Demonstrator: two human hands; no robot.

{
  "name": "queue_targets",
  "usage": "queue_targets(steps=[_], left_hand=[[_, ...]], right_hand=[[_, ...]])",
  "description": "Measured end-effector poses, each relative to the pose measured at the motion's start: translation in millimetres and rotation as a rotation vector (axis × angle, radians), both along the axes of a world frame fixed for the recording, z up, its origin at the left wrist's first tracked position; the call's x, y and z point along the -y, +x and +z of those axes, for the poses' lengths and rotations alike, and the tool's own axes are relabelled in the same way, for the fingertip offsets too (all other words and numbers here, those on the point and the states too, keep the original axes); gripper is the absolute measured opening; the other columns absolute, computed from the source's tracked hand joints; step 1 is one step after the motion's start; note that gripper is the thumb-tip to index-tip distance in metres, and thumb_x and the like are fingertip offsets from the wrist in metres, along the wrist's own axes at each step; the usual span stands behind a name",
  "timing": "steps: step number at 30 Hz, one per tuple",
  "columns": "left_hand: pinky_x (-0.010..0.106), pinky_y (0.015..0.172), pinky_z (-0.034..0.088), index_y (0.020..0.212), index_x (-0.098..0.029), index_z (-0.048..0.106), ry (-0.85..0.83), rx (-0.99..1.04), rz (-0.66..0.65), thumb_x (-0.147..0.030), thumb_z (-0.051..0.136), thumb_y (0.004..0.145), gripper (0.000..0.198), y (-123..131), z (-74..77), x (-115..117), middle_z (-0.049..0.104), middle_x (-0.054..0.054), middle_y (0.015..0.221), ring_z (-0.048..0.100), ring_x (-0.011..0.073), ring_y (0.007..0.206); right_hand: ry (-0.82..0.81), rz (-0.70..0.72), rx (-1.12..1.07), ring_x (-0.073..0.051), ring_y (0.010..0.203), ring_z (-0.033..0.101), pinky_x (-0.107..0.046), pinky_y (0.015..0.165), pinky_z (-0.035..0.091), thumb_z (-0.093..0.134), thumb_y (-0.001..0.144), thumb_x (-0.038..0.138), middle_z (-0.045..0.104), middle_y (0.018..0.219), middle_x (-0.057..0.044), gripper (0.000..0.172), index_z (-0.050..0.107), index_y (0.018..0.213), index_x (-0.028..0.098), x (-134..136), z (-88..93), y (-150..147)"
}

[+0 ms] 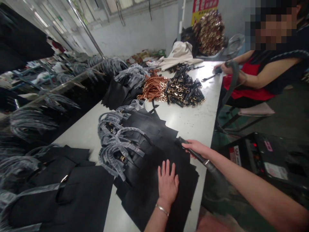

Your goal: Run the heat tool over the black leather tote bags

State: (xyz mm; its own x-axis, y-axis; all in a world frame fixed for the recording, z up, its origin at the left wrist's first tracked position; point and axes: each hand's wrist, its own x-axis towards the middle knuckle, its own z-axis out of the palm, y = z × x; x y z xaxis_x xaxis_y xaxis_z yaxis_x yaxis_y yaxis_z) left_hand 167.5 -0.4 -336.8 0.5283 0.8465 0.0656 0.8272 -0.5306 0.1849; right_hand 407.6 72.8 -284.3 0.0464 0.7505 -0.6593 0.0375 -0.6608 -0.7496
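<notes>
My left hand [168, 183] lies flat with its fingers spread on a stack of black bag panels [154, 151], overlapping like shingles. Plastic-wrapped handles [120, 145] with gold hardware are fixed along the left side of these panels. At the right edge of the stack, my right hand [196, 148] is wrapped around a black wand-shaped tool [200, 157] with a thicker rear part; its tip is close to the panel edges. I cannot tell whether the tip touches them.
More black panels with wrapped handles [84, 190] lie at the left. Brown straps [154, 88] and black straps [184, 88] with gold buckles are heaped farther back on the white table [190, 119]. A co-worker sits at right. A black machine box [272, 161] stands beside the table.
</notes>
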Motion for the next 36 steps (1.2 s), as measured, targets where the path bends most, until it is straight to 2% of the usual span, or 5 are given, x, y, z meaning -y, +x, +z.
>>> queue_targets(steps=[10, 16, 20, 26, 36], left_hand=[[0.056, 0.111, 0.03, 0.142, -0.028, 0.041, 0.014, -0.001, 0.004, -0.045, 0.047, 0.093, 0.052, -1.3, -7.3, -3.3, 0.032, 0.007, 0.152, 0.028, 0.0303, 0.139], [0.046, 0.096, 0.046, 0.121, -0.026, 0.059, -0.019, -0.014, -0.031, -0.032, 0.047, 0.094, 0.03, 5.8, -1.0, -28.9, 0.055, 0.008, 0.128, 0.051, 0.0266, 0.116], [0.031, 0.084, 0.05, 0.103, -0.022, 0.063, -0.099, 0.056, -0.054, -0.012, 0.041, 0.095, 0.026, 40.7, 7.8, -79.9, 0.059, 0.004, 0.103, 0.056, 0.0176, 0.092], [0.023, 0.081, 0.048, 0.101, -0.022, 0.064, -0.248, 0.227, 0.024, -0.017, 0.057, 0.091, 0.013, 92.6, -6.5, -158.0, 0.059, 0.001, 0.101, 0.057, 0.0134, 0.091], [0.021, 0.07, 0.041, 0.097, -0.027, 0.066, -0.259, 0.12, -0.083, -0.033, 0.056, 0.093, 0.012, 95.6, -20.5, -177.8, 0.06, -0.002, 0.097, 0.055, 0.0112, 0.088]], right_hand=[[-0.047, 0.089, -0.057, -0.009, 0.036, 0.054, -0.017, 0.03, 0.042, 0.066, 0.081, 0.049, 0.065, 0.064, -0.001, 0.033, 0.058, 0.089, 0.018, -17.7, 1.5, 18.8], [0.15, -0.122, 0.034, -0.008, 0.039, 0.054, -0.018, 0.032, 0.044, 0.061, 0.087, 0.042, 0.06, 0.074, 0.002, 0.042, 0.052, 0.122, 0.022, -30.9, 6.0, 18.8], [0.161, -0.19, 0.065, -0.01, 0.041, 0.056, -0.021, 0.033, 0.045, 0.062, 0.085, 0.042, 0.06, 0.076, 0.0, 0.052, 0.048, 0.13, 0.021, -4.1, 13.2, 30.5], [0.143, -0.321, 0.072, -0.009, 0.041, 0.05, -0.022, 0.036, 0.04, 0.068, 0.079, 0.043, 0.06, 0.076, 0.001, 0.067, 0.042, 0.137, 0.022, 49.7, 5.9, 36.2], [-0.012, -0.535, 0.069, -0.015, 0.044, 0.054, -0.029, 0.039, 0.043, 0.074, 0.062, 0.054, 0.065, 0.08, -0.004, 0.088, 0.042, 0.136, 0.02, 95.9, 2.5, 50.9]])
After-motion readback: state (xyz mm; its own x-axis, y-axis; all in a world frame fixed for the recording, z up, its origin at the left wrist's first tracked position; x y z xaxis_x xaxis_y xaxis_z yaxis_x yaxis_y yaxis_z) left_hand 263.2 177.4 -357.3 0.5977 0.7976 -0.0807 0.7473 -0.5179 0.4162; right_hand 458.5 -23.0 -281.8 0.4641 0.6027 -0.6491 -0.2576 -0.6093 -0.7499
